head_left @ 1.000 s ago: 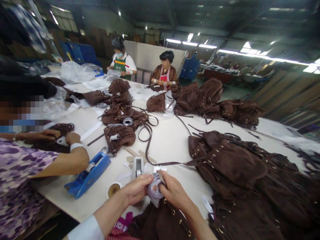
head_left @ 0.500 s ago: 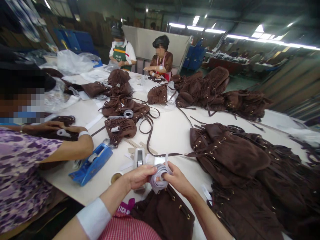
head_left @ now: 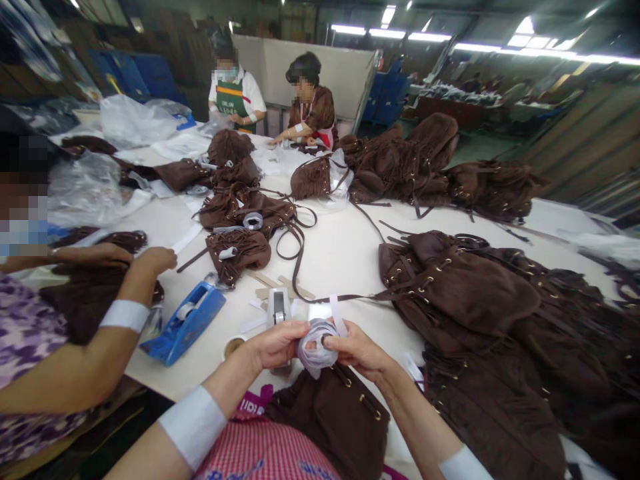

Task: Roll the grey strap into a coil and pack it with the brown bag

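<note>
My left hand and my right hand both grip a bundle of thin white wrapping wound around part of a brown suede bag that lies at the table's near edge, against my lap. The fingers of both hands pinch the white bundle from either side. A white tape dispenser stands just beyond my left hand, next to a small roll.
A person on the left reaches over a brown bag beside a blue tape dispenser. Piles of brown fringed bags cover the right side and middle of the white table. Two people work at the far end, near clear plastic bags.
My hands stay on the white bundle and have turned it slightly. The view tilted down a little. The person at left lifted a hand off the bag and moved it right.
</note>
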The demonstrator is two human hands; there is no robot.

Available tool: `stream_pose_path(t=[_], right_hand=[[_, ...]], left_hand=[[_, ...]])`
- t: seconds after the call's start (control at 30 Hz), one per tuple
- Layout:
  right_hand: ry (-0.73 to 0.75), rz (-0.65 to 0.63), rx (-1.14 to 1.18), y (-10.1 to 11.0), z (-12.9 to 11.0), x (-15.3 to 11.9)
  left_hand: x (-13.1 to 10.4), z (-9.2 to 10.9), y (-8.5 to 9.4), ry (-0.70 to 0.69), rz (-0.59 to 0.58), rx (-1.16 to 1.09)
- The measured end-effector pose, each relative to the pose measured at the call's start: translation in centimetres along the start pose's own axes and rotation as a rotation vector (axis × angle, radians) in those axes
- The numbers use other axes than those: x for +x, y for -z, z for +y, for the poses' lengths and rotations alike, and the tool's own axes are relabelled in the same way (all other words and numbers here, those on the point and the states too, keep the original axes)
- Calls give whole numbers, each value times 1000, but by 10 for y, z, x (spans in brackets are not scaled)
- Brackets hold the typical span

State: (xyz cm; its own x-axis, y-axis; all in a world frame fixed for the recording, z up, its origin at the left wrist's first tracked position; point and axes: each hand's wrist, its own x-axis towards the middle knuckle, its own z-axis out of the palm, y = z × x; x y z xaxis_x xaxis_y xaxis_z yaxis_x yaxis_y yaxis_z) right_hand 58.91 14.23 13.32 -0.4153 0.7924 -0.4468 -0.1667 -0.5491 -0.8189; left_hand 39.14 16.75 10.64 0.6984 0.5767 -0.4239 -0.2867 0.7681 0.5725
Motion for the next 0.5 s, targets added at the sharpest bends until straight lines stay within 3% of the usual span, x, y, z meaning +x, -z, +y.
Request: stream_pose_path(t=[0.23, 0.5], right_hand=[[-84, -81, 46, 5, 6, 5], [-76, -206, -234, 8, -30, 7]], left_hand=[[2, -5, 9, 32, -25, 23], [0, 39, -6, 176, -98, 299]])
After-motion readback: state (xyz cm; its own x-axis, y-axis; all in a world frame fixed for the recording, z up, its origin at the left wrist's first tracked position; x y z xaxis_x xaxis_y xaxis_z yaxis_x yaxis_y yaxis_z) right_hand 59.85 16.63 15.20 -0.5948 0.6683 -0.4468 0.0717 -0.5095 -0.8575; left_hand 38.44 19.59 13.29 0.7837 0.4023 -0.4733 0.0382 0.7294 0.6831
